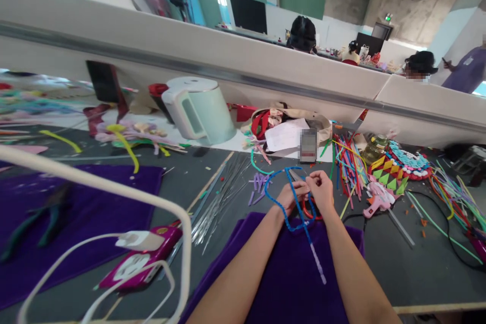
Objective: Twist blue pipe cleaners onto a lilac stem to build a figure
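Note:
A blue twisted pipe-cleaner shape (281, 206) is bent into large loops around my hands, with a straight pale lavender end (318, 263) hanging over the purple cloth (299, 283). My left hand (290, 196) is closed, its fingers pinching part of the blue shape. Close beside it, my right hand (321, 191) is also closed, thumb and forefinger pinched at the same work; the exact bit between the fingertips is too small to make out. Scissors with orange-red handles (312, 215) show beneath my hands, partly hidden by them. Short purple pieces (258, 185) lie left of my left hand.
Silver wire stems (218, 202) and a magenta power bank (142, 263) lie to the left, near a white metal bar (186, 243). A pale green kettle (207, 114) and a cloth basket (324, 129) stand behind. At right are colored pipe cleaners (346, 164) and a pink glue gun (379, 198).

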The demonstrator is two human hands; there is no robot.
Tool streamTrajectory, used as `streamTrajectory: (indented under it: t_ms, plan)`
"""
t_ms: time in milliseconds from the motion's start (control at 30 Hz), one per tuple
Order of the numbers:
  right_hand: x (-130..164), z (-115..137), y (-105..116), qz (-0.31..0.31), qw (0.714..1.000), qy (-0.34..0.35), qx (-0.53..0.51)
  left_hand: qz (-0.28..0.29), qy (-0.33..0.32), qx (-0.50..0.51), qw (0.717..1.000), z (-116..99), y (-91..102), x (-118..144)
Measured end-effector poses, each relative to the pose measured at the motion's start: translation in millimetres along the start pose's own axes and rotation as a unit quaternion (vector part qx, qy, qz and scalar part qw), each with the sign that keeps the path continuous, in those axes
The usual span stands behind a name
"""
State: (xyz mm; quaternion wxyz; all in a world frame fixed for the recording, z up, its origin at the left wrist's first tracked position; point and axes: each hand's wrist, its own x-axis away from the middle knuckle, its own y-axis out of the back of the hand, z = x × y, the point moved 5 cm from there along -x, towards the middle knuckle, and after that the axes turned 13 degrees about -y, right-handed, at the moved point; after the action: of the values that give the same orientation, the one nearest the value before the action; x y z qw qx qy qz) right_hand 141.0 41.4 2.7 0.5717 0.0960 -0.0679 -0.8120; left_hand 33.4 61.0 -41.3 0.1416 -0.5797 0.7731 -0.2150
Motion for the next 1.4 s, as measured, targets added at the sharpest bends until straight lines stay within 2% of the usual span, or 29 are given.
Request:
streamTrajectory:
  t_ms: [33, 100, 200, 300, 467, 567, 700, 833, 1000, 1200, 1400]
  plan:
    - [3.3, 6.1, 2.0, -0.04, 0.997, 0.037, 0.056, -0.003, 0.0, -0.012, 1.0, 0.0, -0.3, 0.2]
    - [11.0, 18.2, 0.2, -0.072, 0.977, 0.114, 0.163, -0.006, 0.001, -0.033, 0.999, -0.1, -2.0, 1.0]
    - [19.2, 28.9, -2.8, -0.093, 0.945, 0.165, 0.266, -0.009, -0.002, -0.04, 0.999, -1.0, -4.5, 2.1]
    - [22.5, 33.7, -4.6, -0.086, 0.926, 0.184, 0.319, -0.018, -0.006, -0.035, 0.999, -1.6, -4.1, 2.4]
    - [21.2, 34.8, -6.2, -0.067, 0.912, 0.183, 0.36, -0.023, 0.0, -0.023, 0.999, -0.1, -2.3, 2.5]
    - [21.4, 36.2, -10.0, -0.063, 0.89, 0.193, 0.408, -0.032, 0.0, -0.03, 0.999, 1.3, -0.9, 1.6]
    - [21.7, 34.2, -15.3, -0.066, 0.865, 0.19, 0.46, -0.062, -0.036, -0.044, 0.996, 0.3, 1.2, -0.7]
    - [21.4, 27.7, -18.6, -0.043, 0.874, 0.182, 0.449, -0.06, -0.042, -0.033, 0.997, -0.4, -1.7, 0.8]
    - [21.4, 26.7, -13.3, -0.062, 0.904, 0.182, 0.382, -0.045, -0.026, -0.021, 0.998, -0.9, -5.9, 3.7]
    - [20.5, 24.2, -13.1, -0.055, 0.908, 0.179, 0.375, -0.044, -0.046, -0.019, 0.998, 0.3, -5.3, 2.4]
    - [16.9, 20.0, -11.0, -0.042, 0.947, 0.148, 0.282, -0.03, -0.047, -0.027, 0.998, -0.8, -6.9, 4.1]
